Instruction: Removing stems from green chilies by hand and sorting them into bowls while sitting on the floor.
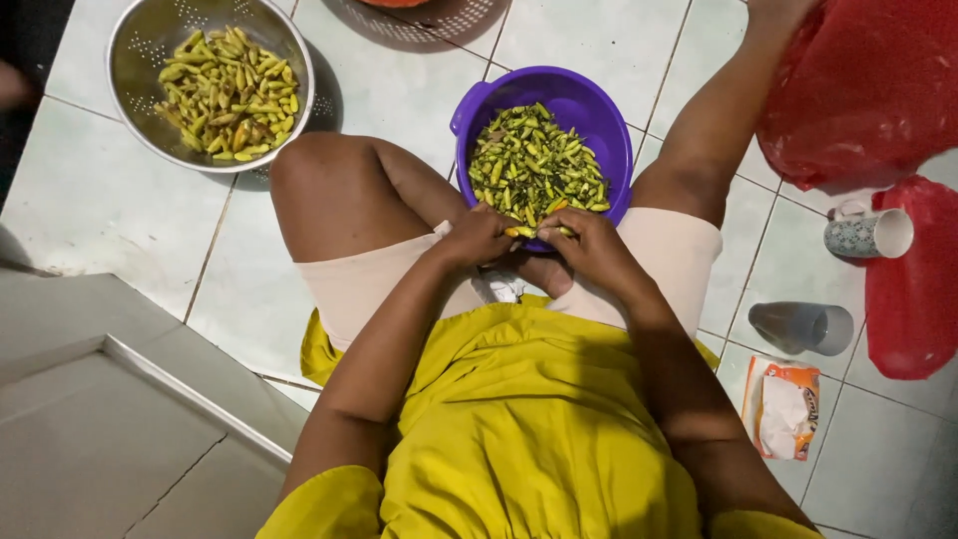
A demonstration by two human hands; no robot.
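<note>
Item, my left hand (477,236): fingers closed on one end of a small yellow-green chili (523,232), pinching it just over the near rim of the purple bowl.

Item, my right hand (589,248): closed on the other end of the same chili, thumb and fingertips meeting the left hand's, so the pod is stretched between the two. I judge the grip is set this way to get at the stem end (I cannot see the stem itself under my fingers).

Item, purple bowl (469,110): plastic, on the tiled floor between my knees, heaped with green chilies (534,165). It sits close against my lap so my hands can work over it and anything that falls lands inside.

Item, metal colander (130,30): to my left beyond the knee, holding paler yellow-green chilies (225,90), kept well apart from the bowl's lot.

Item, right side: a patterned mug (866,236) and a clear tumbler (800,327), both lying on their sides, a snack packet (786,407), and red plastic bags (868,90), all out of my hands' way.
</note>
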